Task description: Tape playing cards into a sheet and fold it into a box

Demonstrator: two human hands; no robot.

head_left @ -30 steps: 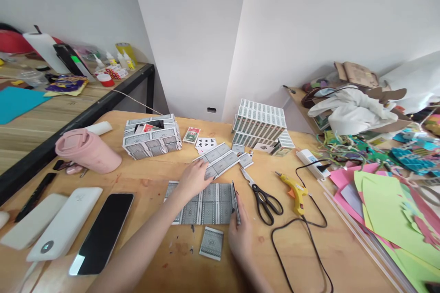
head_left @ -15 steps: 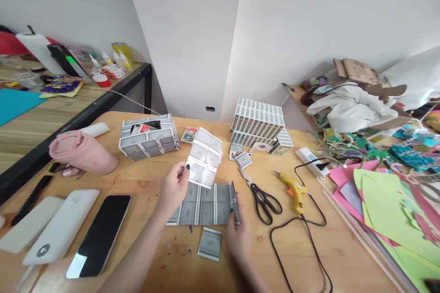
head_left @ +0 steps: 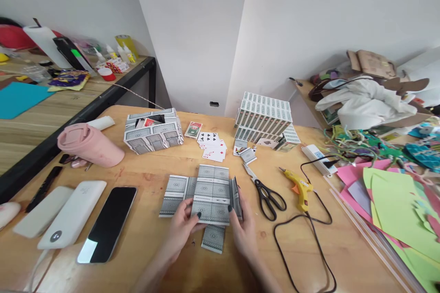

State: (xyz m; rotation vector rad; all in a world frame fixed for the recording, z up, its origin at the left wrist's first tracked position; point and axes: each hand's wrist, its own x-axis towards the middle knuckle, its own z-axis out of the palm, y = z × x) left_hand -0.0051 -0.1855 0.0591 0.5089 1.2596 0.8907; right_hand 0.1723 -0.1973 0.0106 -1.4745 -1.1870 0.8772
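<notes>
My left hand [head_left: 182, 229] pinches the lower left of a panel of joined playing cards [head_left: 211, 192], patterned backs upward. Under it lies a wider card panel [head_left: 173, 194], partly covered, whose right end stands up as a folded flap [head_left: 235, 197]. My right hand [head_left: 243, 226] is closed around that flap from the right, its thumb reaching the lower right edge of the top panel. A single folded card piece [head_left: 213, 239] lies on the table just below the panels, its upper end hidden.
Behind are a card-covered box [head_left: 154, 135], loose playing cards [head_left: 213, 150] and a stacked card structure [head_left: 263, 116]. Scissors [head_left: 266, 197] and a corded yellow glue gun [head_left: 299, 187] lie right. A phone [head_left: 108, 224], power bank [head_left: 74, 215] and pink tumbler [head_left: 91, 144] occupy the left.
My left hand has brought the card panel down and nearer, turned upright, over the wider panel. Loose cards behind it now show. My right hand keeps hold at the flap.
</notes>
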